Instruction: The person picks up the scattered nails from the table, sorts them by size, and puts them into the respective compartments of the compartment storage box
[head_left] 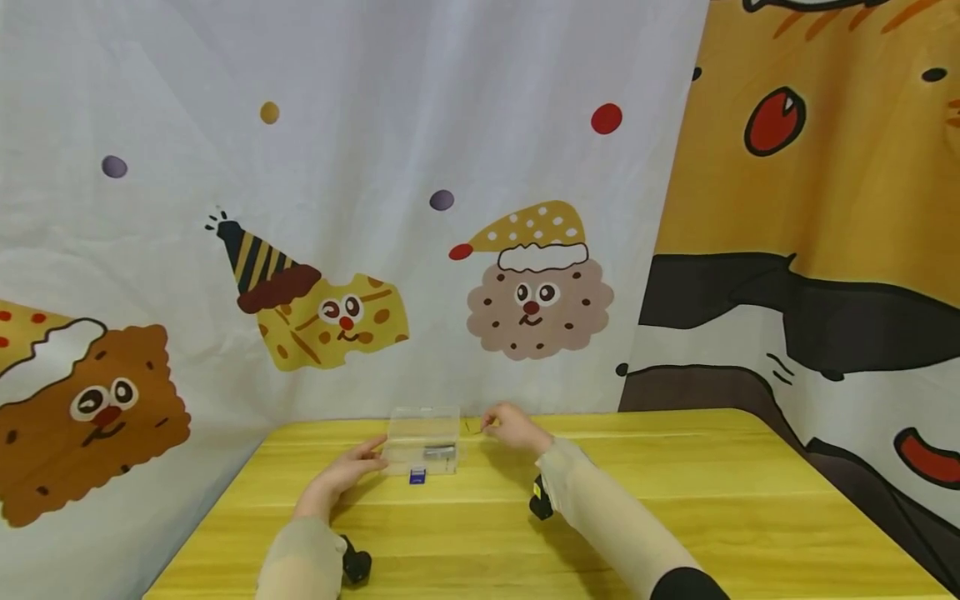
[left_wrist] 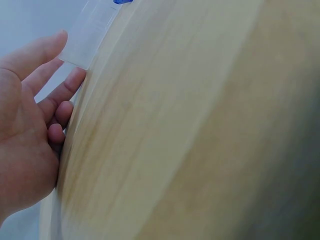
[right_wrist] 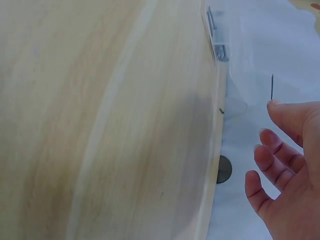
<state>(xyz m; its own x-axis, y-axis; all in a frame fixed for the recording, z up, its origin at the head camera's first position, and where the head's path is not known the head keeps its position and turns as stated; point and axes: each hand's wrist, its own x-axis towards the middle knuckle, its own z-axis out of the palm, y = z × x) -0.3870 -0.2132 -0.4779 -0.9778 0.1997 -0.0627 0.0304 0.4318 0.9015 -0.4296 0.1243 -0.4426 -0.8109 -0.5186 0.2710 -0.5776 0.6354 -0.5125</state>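
Note:
A clear plastic box (head_left: 420, 458) with its lid raised stands at the back of the table, a blue latch (head_left: 417, 476) on its front. Several metal nails (right_wrist: 221, 51) lie inside it. At its left end, my left hand (head_left: 348, 468) has thumb and fingertips right at the wall, the fingers loosely bent. My right hand (head_left: 517, 427), just right of the box, pinches a thin dark nail (right_wrist: 272, 86) between thumb and forefinger, its point sticking out past the thumb. The other right fingers are slightly curled.
A small dark piece (right_wrist: 221, 110) lies on the table beside the box. The yellow wood-grain table (head_left: 480, 533) ends at a hanging cloth (head_left: 435, 350) printed with cartoon figures. Each wrist carries a black camera.

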